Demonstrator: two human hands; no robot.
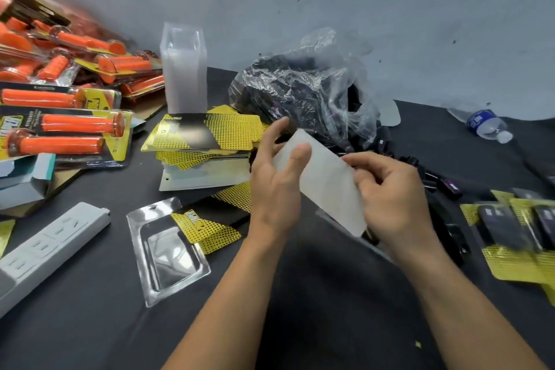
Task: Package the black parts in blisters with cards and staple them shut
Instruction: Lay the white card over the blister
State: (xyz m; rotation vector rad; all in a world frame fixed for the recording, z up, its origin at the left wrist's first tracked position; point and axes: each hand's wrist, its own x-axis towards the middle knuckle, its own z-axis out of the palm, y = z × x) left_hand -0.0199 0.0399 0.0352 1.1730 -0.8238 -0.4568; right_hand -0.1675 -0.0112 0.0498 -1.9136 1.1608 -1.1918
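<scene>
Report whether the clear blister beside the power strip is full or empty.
Empty. The clear blister lies flat and its see-through pocket holds nothing. A yellow card overlaps its top corner.

Count, placed from the bag (300, 84) of black parts. Left of it: one blister stack (184, 69), one card pile (204, 135), one open blister (168, 252), one power strip (51, 246). In front: one white card (327, 183). Right: one water bottle (488, 126), two filled packs (498, 228)

Matt dark cloth (315, 324) covers the table. A clear blister (168, 252) is glossy, smooth plastic. The printed cards (204, 135) look like smooth yellow-and-black paperboard. The plastic bag (339, 48) is transparent, crinkled and shiny. The white card (327, 180) shows matt paper. The power strip (51, 246) is smooth white plastic.
</scene>
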